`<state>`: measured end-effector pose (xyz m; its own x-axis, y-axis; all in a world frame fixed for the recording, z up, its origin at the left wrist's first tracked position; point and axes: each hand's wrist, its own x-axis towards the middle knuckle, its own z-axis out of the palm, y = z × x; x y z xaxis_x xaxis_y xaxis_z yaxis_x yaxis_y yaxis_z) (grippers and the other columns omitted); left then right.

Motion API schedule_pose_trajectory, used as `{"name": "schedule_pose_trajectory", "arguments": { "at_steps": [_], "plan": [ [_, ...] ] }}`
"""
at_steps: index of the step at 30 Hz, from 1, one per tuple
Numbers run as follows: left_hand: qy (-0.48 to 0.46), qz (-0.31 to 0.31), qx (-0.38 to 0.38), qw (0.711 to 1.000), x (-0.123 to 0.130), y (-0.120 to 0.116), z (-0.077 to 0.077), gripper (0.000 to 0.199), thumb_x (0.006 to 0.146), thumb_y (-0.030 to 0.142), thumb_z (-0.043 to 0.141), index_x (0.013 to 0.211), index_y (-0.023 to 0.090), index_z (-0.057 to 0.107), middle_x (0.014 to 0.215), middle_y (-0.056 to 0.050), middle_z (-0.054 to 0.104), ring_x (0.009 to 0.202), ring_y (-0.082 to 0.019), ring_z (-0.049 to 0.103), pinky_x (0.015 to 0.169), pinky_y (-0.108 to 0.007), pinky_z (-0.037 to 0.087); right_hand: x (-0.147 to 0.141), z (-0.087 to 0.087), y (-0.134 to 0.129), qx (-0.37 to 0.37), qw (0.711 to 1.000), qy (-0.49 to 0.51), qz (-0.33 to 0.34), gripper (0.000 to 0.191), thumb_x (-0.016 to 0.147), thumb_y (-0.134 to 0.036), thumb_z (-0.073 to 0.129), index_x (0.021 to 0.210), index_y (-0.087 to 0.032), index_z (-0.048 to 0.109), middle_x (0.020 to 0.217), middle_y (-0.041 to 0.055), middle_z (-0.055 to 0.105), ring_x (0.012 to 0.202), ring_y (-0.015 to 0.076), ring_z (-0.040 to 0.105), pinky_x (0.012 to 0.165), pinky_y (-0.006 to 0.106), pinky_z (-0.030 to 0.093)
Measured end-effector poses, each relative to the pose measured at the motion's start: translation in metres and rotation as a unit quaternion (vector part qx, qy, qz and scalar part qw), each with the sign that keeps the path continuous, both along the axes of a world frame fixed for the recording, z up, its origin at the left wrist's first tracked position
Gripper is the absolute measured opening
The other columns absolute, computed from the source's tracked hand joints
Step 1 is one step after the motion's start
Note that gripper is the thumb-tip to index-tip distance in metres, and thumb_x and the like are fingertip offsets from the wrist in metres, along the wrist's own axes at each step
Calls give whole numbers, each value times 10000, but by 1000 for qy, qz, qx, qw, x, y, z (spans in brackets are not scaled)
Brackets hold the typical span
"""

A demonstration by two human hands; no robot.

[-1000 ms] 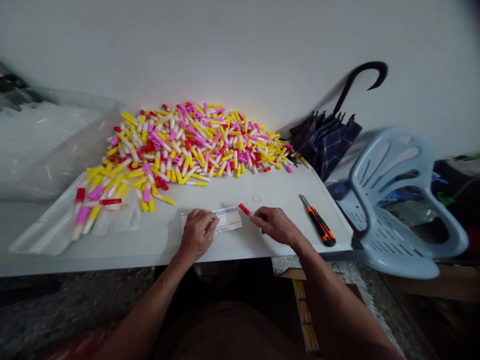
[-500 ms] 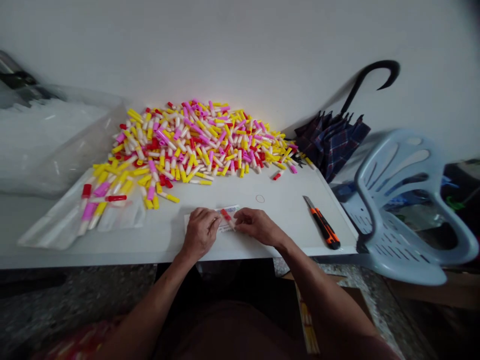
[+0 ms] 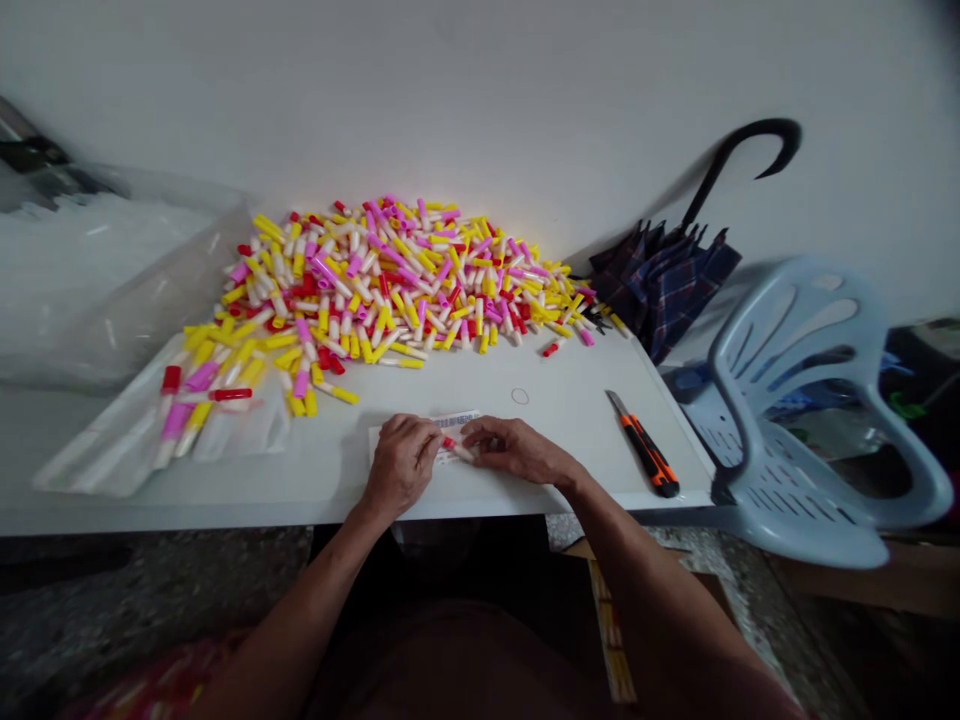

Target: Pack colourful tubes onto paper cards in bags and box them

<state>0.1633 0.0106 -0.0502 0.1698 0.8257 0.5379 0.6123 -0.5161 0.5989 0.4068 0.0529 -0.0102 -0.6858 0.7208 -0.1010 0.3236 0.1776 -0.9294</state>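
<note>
A small white tube with a red cap [image 3: 463, 453] lies slantwise between my hands, its white end in the fingers of my right hand [image 3: 517, 450]. My left hand [image 3: 405, 465] is closed, fingertips pressed together beside the red end; what they hold is hidden. Under both hands lies a flat white printed piece [image 3: 456, 421] with blue characters, partly covered; I cannot tell whether it is a card or a bag. Beyond them spreads a big heap of similar tubes [image 3: 390, 280] with yellow, pink and red caps.
Several tubes lie on a clear plastic bag [image 3: 97, 455] at the left, before a large clear sack [image 3: 105, 290]. An orange-black utility knife [image 3: 646, 448], blade out, lies at right on the white table [image 3: 555, 470]. A folded umbrella [image 3: 660, 280] and a blue-grey plastic chair [image 3: 795, 400] stand beyond.
The red-capped tube has tilted flatter and its red end has come nearer my left fingertips. My right hand has shifted slightly left; my left hand has hardly moved.
</note>
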Motion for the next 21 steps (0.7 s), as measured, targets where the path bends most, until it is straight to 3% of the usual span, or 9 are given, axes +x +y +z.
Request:
{"name": "schedule_pose_trajectory", "arguments": {
  "at_steps": [4, 10, 14, 17, 21],
  "plan": [
    [0, 0, 4, 1000, 1, 0, 0, 129, 1041, 231, 574, 942, 229, 656, 933, -25, 716, 944, -231, 605, 910, -421, 465, 4, -6, 1, -11, 999, 15, -27, 243, 934, -243, 668, 1173, -201, 685, 964, 29, 737, 864, 165, 659, 802, 298, 513],
    [2, 0, 7, 1000, 0, 1, -3, 127, 1046, 244, 570, 963, 237, 667, 959, -28, 727, 999, -236, 627, 930, -423, 471, -14, -11, 2, -12, 996, 5, -86, 145, 852, -278, 763, 942, -187, 695, 770, -15, 662, 721, 139, 599, 688, 257, 470],
    [5, 4, 6, 1000, 0, 1, -2, 132, 1043, 244, 573, 947, 234, 663, 959, -29, 722, 1007, -235, 624, 936, -422, 468, -17, -6, 3, -94, 992, 66, -54, 246, 875, -301, 754, 1049, -198, 615, 934, 27, 740, 742, 133, 644, 657, 240, 505],
    [3, 2, 0, 1000, 0, 0, -2, 142, 1041, 238, 569, 929, 232, 656, 944, -28, 716, 998, -232, 619, 932, -418, 468, -14, 1, 3, -182, 980, 82, -6, 367, 931, -363, 708, 1212, -226, 516, 1151, 79, 755, 583, 89, 628, 507, 205, 483],
    [11, -8, -10, 1000, -1, 0, -4, 165, 1047, 243, 542, 922, 231, 650, 913, -34, 702, 994, -242, 613, 920, -424, 462, -21, 6, -7, -208, 976, 69, 17, 510, 947, -361, 689, 1379, -259, 438, 1290, 121, 719, 515, 64, 630, 438, 179, 476]
  ]
}}
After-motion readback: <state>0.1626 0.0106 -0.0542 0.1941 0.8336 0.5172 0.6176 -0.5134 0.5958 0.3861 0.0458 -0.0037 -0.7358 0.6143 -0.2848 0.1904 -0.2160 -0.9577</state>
